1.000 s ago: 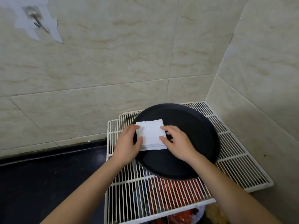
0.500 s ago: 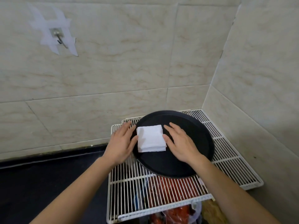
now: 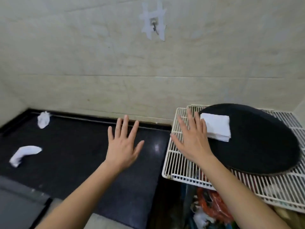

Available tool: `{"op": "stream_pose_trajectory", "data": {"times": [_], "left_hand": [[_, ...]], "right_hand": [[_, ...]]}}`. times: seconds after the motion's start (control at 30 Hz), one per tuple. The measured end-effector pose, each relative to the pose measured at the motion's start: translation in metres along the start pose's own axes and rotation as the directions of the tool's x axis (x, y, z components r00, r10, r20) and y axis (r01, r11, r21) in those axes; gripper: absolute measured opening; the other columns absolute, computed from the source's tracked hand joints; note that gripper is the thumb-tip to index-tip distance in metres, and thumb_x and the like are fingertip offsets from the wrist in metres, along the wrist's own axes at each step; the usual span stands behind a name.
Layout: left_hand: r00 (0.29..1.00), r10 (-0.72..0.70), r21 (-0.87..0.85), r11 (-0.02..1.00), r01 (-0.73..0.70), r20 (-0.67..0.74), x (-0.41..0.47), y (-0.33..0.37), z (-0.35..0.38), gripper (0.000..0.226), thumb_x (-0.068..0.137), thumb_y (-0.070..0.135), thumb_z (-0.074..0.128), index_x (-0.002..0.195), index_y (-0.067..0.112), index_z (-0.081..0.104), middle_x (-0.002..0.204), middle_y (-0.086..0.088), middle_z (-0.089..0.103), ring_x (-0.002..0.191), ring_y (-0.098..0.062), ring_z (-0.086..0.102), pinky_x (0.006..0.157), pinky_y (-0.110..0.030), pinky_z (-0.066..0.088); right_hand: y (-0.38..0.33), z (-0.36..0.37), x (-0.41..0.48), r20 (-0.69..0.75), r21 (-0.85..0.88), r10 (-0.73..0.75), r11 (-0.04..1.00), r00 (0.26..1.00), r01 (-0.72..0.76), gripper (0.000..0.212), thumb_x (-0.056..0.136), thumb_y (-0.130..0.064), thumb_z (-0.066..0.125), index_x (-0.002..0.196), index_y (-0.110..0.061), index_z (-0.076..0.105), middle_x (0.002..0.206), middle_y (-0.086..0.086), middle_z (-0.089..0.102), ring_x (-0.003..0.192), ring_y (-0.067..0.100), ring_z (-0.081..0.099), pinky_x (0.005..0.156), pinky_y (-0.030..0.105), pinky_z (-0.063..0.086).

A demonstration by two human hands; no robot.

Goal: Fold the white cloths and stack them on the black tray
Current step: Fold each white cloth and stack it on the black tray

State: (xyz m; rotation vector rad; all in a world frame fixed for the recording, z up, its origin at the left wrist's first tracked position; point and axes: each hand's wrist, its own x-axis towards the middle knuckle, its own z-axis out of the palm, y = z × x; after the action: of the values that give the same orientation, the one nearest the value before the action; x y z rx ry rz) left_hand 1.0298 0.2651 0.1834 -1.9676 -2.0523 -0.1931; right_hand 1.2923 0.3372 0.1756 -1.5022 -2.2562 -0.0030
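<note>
Head view. Left hand (image 3: 123, 146): grip fully open, fingers straight and spread, palm down, holding nothing; it hovers over the black worktop (image 3: 74, 162), near its right end. Right hand (image 3: 192, 141): grip likewise open, fingers extended and empty, palm down above the left part of the white wire rack (image 3: 175, 162); its outer fingers lie just beside the left edge of the folded cloth stack (image 3: 216, 128), whether touching cannot be told. The stack, several squared white layers, sits on the left portion of the round black tray (image 3: 255, 146); the tray rests flat on the rack, which stands in the corner to the right of the worktop. Two unfolded white cloths remain on the worktop, well apart from both hands: a crumpled cloth (image 3: 43, 119) at the far left edge against the wall, and a rolled cloth (image 3: 24, 153) nearer the viewer. Background: beige tiled wall (image 3: 82, 63) bearing a taped metal hook (image 3: 154, 26); orange items (image 3: 212, 202), blurred, lie beneath the rack.
</note>
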Motion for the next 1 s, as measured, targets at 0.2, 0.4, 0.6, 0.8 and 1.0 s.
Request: {"op": "stream_pose_trajectory", "data": {"times": [0.2,0.4,0.6,0.8,1.0], "left_hand": [[0.964,-0.265,0.130,0.956,0.264,-0.013,-0.079,-0.107,-0.034,0.081,0.089,0.076,0.027,0.157,0.033,0.014,0.165,-0.010,-0.007,0.151,-0.036,-0.006,0.114,-0.067,0.012],[0.891,-0.451,0.111,0.884,0.455,-0.055,-0.149,-0.213,-0.063,0.081,0.089,0.076,0.022,0.157,0.033,0.012,0.165,-0.009,-0.008,0.151,-0.036,-0.008,0.114,-0.065,0.013],[0.838,-0.545,0.100,0.832,0.545,-0.033,-0.242,-0.352,-0.064,0.081,0.087,0.075,0.018,0.157,0.036,0.006,0.164,-0.007,-0.016,0.150,-0.035,-0.015,0.115,-0.066,0.007],[0.758,-0.652,0.090,0.754,0.651,-0.015,-0.328,-0.485,-0.065,0.080,0.088,0.076,0.017,0.156,0.038,-0.002,0.163,-0.005,-0.022,0.149,-0.033,-0.019,0.116,-0.065,0.003],[0.701,-0.713,0.081,0.697,0.712,-0.019,-0.364,-0.589,-0.053,0.078,0.091,0.073,0.021,0.157,0.036,0.004,0.164,-0.006,-0.017,0.150,-0.034,-0.016,0.116,-0.065,0.004]], "right_hand": [[-0.125,0.031,0.009,0.073,0.023,-0.181,0.983,0.981,0.180,0.079,0.093,-0.072,0.027,0.159,-0.034,0.006,0.166,0.009,-0.017,0.151,0.039,-0.016,0.121,0.058,-0.003],[-0.256,0.042,0.010,0.028,0.036,-0.343,0.939,0.939,0.342,0.078,0.093,-0.070,0.033,0.159,-0.034,0.013,0.167,0.010,-0.010,0.151,0.040,-0.010,0.121,0.059,0.000],[-0.425,0.087,0.000,0.012,0.028,-0.463,0.886,0.886,0.462,0.079,0.090,-0.070,0.035,0.158,-0.031,0.021,0.167,0.013,0.002,0.151,0.043,0.002,0.120,0.061,0.006],[-0.590,0.132,-0.016,0.082,0.070,-0.559,0.829,0.825,0.555,0.084,0.089,-0.070,0.038,0.159,-0.030,0.015,0.167,0.013,0.000,0.152,0.042,0.002,0.120,0.061,0.007],[-0.700,0.170,0.000,0.100,0.094,-0.633,0.774,0.767,0.627,0.083,0.088,-0.068,0.043,0.158,-0.028,0.022,0.166,0.015,0.009,0.150,0.044,0.012,0.118,0.062,0.014]]}}
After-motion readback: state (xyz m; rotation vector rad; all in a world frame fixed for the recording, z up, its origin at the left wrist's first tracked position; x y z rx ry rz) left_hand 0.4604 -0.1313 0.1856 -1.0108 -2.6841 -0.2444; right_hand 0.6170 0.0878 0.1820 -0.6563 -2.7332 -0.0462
